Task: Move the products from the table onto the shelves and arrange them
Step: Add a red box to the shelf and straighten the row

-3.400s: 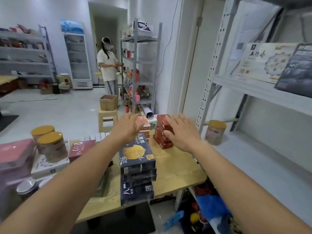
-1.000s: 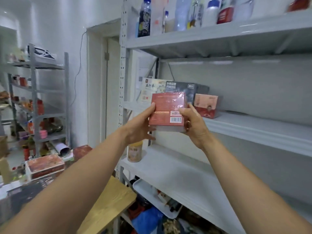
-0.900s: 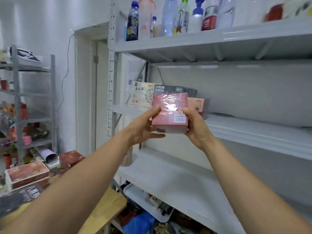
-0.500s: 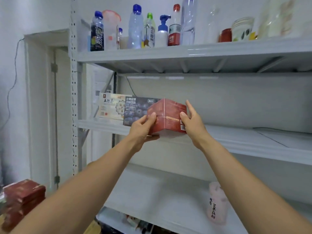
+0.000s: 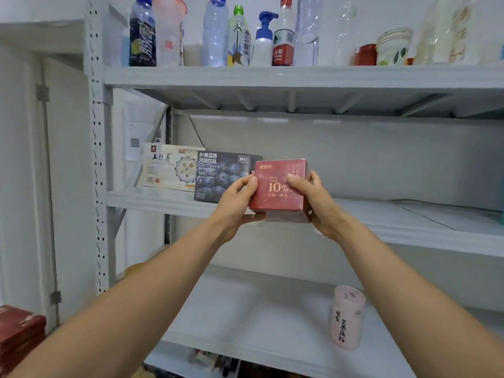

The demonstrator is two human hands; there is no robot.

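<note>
We stretch both arms forward, our left hand (image 5: 234,203) and right hand (image 5: 313,203) each in a curled grip on the red box (image 5: 275,192), upright at the middle shelf's (image 5: 409,230) front edge, beside the blueberry box (image 5: 218,173).

I saw a red cardboard box (image 5: 278,186) with a slight sheen, matt grey painted metal shelves (image 5: 409,238), clear plastic bottles (image 5: 215,31) and a matt pink canister (image 5: 347,317).

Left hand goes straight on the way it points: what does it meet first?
Probably the dark blueberry box on the middle shelf, directly beyond the left hand, which grips the red box. The gap between them is hard to judge.
</note>
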